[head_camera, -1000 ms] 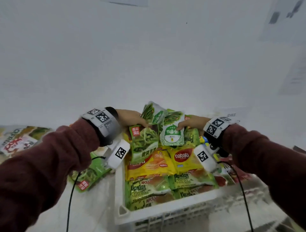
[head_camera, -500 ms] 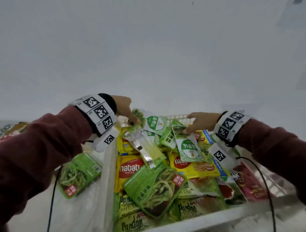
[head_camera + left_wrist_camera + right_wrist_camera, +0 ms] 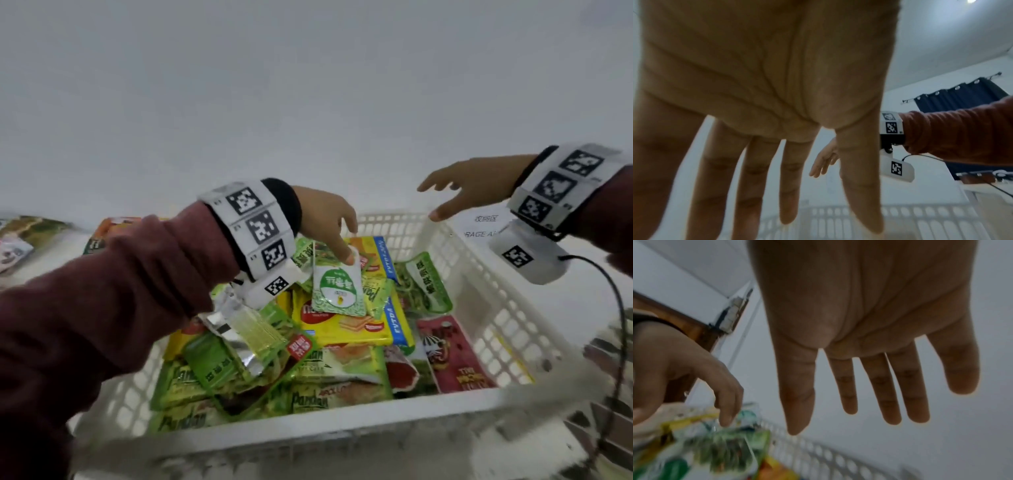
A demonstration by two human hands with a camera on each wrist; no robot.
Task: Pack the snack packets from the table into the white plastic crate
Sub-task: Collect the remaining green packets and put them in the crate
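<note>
The white plastic crate (image 3: 342, 423) is packed with several snack packets: a green-and-white packet (image 3: 339, 294) on top, a yellow wafer packet (image 3: 346, 327) under it, green Pandan packets (image 3: 318, 397) at the front and a red packet (image 3: 452, 359) at the right. My left hand (image 3: 342, 246) hangs over the crate's far left part, one fingertip touching the top corner of the green-and-white packet. Its fingers (image 3: 789, 194) are straight and hold nothing. My right hand (image 3: 442, 202) hovers above the far right rim with its fingers (image 3: 879, 394) spread and empty.
More packets (image 3: 20, 240) lie on the table left of the crate, with an orange-green one (image 3: 102, 233) behind my left sleeve. A printed paper (image 3: 486, 226) lies right of the crate. A black cable (image 3: 616, 308) hangs from my right wrist.
Both hands let go of the green packets they held over the crate, and these now lie inside. My right hand has lifted up and to the right; my left hand stays low over the packets.
</note>
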